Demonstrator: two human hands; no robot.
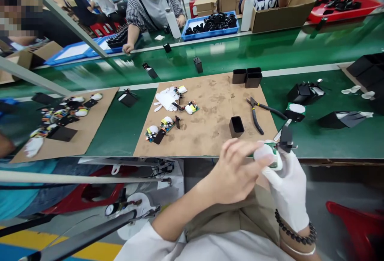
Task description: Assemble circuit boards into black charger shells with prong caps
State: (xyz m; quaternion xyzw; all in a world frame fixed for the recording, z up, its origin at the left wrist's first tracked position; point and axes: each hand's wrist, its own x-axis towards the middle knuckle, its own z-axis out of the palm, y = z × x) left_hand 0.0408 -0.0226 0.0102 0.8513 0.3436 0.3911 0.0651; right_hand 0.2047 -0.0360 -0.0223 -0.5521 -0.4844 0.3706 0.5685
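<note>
My left hand, bare, pinches the white end of a small circuit board assembly with its fingertips. My right hand wears a white glove and grips the same assembly from below; a black part sticks up from it. Both hands are held in front of the table's near edge, over my lap. On the brown cardboard mat just ahead stands an open black plastic housing, with black-handled pliers to its right.
Three more circuit boards and a white glove lie on the mat's left side. Two black housings stand at its far edge. More black parts lie right. Other people work across the green conveyor, with bins of black parts.
</note>
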